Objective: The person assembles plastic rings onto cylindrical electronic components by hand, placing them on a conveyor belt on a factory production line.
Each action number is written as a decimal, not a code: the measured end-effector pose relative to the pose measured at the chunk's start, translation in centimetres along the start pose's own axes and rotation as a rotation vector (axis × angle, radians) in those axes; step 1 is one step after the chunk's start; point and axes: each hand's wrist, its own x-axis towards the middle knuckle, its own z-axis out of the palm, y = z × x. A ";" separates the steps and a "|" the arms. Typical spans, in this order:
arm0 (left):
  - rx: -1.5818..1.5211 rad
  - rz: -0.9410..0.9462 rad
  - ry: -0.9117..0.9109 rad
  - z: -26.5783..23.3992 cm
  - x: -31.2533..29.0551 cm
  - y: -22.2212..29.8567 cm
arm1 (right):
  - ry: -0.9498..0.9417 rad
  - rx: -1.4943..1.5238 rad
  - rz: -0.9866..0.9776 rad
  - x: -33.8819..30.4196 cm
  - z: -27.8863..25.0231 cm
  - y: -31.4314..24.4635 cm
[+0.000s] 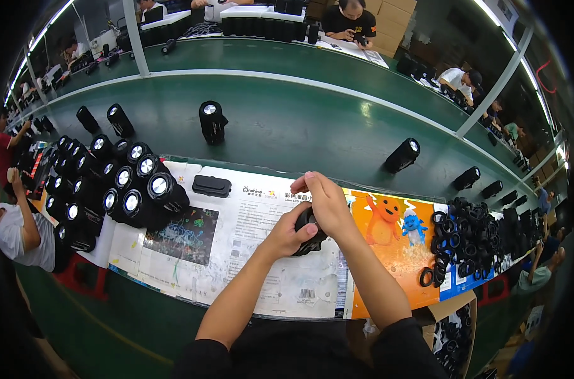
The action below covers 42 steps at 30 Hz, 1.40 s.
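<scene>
Between my two hands, over the cardboard-covered worktop in the middle, is a black cylindrical speaker (308, 247), mostly hidden by them. My left hand (286, 235) is closed round its side, with the thumb across the near part. My right hand (326, 205) lies against the speaker's upper right, palm toward it, its fingers stretched out past the top. A flat black oblong part (212, 186) rests on the cardboard (249, 218) beyond my left hand. To the left, several upright black speakers (132, 201) with silver discs on their ends stand close together.
At the right is a heap of black rings (467, 237), above an open carton (454, 309) of black parts. Beyond the worktop runs a green conveyor belt (306, 120) carrying spaced speakers (212, 120). Co-workers (23, 227) sit to the left, right and across the belt.
</scene>
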 end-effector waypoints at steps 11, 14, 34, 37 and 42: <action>0.048 0.028 0.030 0.1 -0.4 -0.4 | -0.208 -0.436 0.004 0.3 0.0 0.9; 0.067 0.009 -0.004 0.5 -0.5 -0.3 | -0.212 -0.504 0.034 1.2 -0.9 1.1; -0.473 0.146 0.307 1.0 -3.6 7.9 | 0.148 0.066 -0.170 -13.0 1.1 3.8; -0.440 0.174 0.237 1.4 -3.7 8.2 | 0.203 0.002 -0.197 -13.6 0.4 2.7; -0.410 0.140 0.228 1.5 -3.8 8.4 | 0.155 0.015 -0.151 -13.2 -0.3 2.6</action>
